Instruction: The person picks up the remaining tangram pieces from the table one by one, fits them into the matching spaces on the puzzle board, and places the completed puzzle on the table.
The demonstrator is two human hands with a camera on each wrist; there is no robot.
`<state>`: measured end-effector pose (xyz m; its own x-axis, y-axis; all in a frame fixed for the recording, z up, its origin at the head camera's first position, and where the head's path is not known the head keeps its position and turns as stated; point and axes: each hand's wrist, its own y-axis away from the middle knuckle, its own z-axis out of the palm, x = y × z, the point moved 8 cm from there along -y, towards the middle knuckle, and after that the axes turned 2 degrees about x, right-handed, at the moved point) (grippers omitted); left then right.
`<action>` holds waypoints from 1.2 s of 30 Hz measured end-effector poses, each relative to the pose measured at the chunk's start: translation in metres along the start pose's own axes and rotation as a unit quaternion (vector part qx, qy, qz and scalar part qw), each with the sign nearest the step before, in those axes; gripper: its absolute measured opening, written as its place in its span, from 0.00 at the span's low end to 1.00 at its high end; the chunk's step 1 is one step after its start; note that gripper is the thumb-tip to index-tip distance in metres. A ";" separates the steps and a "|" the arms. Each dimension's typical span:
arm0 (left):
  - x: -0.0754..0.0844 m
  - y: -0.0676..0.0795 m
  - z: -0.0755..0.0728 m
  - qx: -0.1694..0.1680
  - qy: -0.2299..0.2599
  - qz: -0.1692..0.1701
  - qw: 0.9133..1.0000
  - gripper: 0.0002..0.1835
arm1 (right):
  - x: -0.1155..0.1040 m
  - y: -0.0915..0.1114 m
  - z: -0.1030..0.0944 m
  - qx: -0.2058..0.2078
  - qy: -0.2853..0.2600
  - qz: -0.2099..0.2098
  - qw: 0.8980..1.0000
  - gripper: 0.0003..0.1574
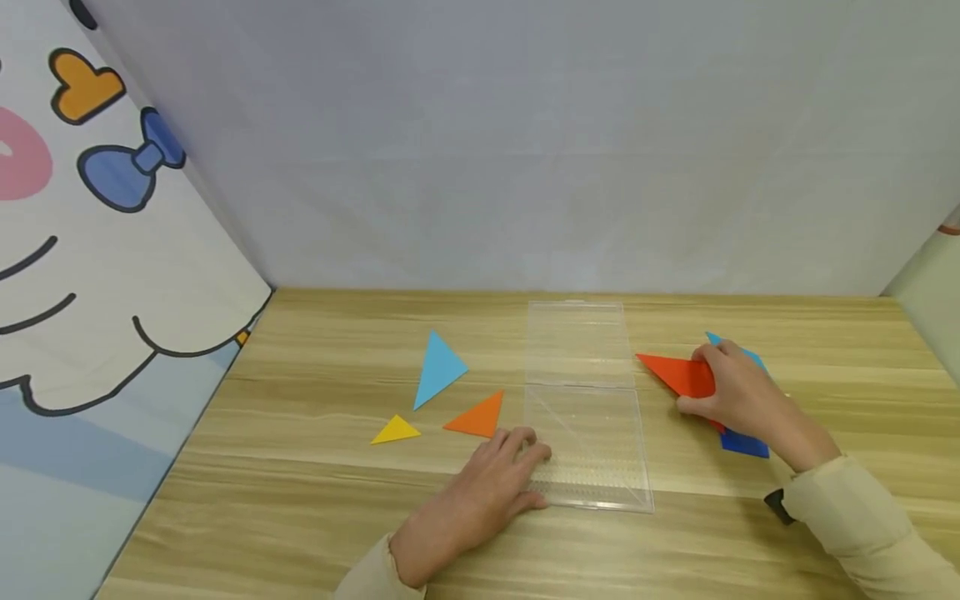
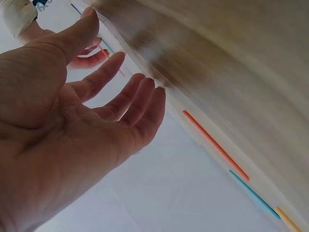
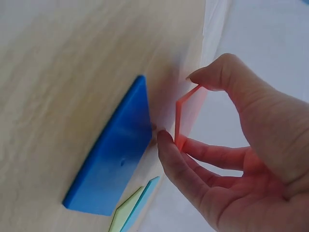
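My right hand [image 1: 738, 392] pinches a red flat tile [image 1: 675, 373] between thumb and fingers, tilted up off the table in the right wrist view. Beside that hand lie a dark blue tile [image 3: 113, 154], a pale green tile [image 3: 126, 208] and a light blue tile [image 3: 141, 203], partly hidden by the hand in the head view. My left hand [image 1: 480, 483], its fingers loosely bent, rests at the near left edge of a clear plastic case [image 1: 577, 346] that lies unfolded flat. Nothing is held in it.
Left of the case lie a light blue triangle [image 1: 438, 371], an orange triangle [image 1: 480, 415] and a small yellow triangle [image 1: 396, 430]. The wood-grain table [image 1: 315, 500] meets a pale cloth wall [image 1: 420, 167] at the back, with a cartoon-printed sheet [image 1: 90, 333] on the left.
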<state>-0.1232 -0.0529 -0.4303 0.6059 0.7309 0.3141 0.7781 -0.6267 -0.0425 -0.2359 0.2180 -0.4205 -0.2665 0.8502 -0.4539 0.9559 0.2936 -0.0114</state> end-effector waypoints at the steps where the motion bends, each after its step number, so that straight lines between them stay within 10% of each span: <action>1: 0.000 0.000 0.000 0.001 -0.001 0.002 1.000 0.25 | -0.001 0.001 0.000 0.001 0.000 -0.001 1.000 0.39; 36: 0.000 -0.001 -0.001 0.001 0.003 -0.004 1.000 0.26 | -0.045 0.013 0.014 0.001 -0.020 -0.038 0.999 0.34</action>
<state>-0.1240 -0.0527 -0.4298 0.5984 0.7349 0.3192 0.7836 -0.6199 -0.0418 -0.2100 0.1773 -0.4126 -0.3331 0.8074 -0.4871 0.9335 0.3552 -0.0496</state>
